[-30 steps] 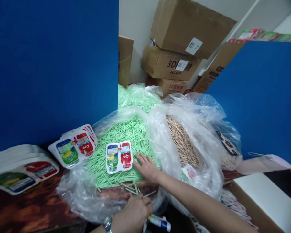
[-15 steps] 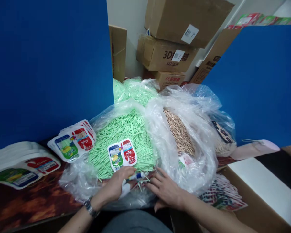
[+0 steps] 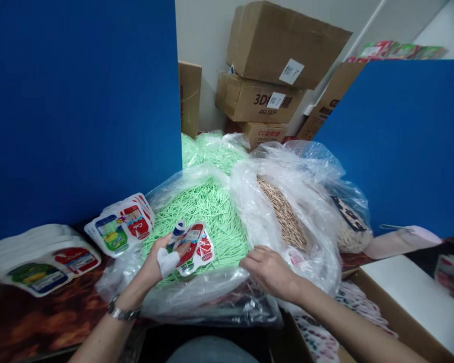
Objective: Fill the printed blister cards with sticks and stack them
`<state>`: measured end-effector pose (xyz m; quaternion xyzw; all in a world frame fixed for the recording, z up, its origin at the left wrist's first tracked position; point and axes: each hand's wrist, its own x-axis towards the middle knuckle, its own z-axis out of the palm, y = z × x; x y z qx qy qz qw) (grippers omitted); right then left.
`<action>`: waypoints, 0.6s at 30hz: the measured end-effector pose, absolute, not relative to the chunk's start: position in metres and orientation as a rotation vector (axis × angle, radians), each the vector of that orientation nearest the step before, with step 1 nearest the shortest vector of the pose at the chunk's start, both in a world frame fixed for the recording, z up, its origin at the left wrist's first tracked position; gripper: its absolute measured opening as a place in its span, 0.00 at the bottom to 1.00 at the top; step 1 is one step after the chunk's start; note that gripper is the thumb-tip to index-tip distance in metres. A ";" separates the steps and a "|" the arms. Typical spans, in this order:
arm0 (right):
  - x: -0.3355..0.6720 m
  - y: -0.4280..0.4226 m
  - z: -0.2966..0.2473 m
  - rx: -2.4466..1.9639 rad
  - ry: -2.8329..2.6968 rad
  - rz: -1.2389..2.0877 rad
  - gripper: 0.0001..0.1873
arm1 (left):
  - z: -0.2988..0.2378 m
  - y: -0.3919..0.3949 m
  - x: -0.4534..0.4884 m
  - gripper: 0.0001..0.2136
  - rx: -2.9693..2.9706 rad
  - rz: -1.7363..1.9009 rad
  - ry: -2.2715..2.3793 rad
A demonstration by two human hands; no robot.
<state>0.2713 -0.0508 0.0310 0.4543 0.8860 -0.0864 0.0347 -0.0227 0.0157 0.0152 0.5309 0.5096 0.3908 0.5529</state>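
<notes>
My left hand [image 3: 165,257], a white wrap on one finger and a watch on the wrist, is closed on a printed blister card [image 3: 196,248] with green and red drink pictures, together with a small tube with a blue and white end [image 3: 177,230]. It hovers over a clear bag of green sticks [image 3: 208,212]. My right hand [image 3: 270,270] curls over the plastic edge between that bag and the bag of brown sticks [image 3: 283,214]; what its fingers hold, if anything, is hidden.
A fanned stack of the same cards [image 3: 123,227] lies left of the green sticks, a taller stack [image 3: 38,259] at far left. Blue partitions [image 3: 79,101] stand left and right. Cardboard boxes [image 3: 276,75] pile up behind. An open box with cards [image 3: 363,327] sits bottom right.
My left hand has lifted the card and the tube off the green sticks and raised them. My right hand has moved up and right onto the plastic edge of the bags.
</notes>
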 end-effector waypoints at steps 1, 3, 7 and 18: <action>0.271 -0.056 0.032 1.329 2.736 -0.399 0.11 | 0.013 0.015 -0.023 0.14 1.235 0.928 1.193; 0.270 -0.064 0.031 1.123 2.753 -0.757 0.18 | 0.005 0.011 -0.023 0.14 1.155 0.906 1.167; 0.249 -0.063 0.013 1.394 2.730 -1.203 0.22 | -0.017 -0.007 -0.010 0.20 0.842 0.819 1.152; 0.270 -0.011 -0.084 2.894 2.408 -0.638 0.27 | -0.049 -0.023 0.025 0.22 0.666 0.742 1.018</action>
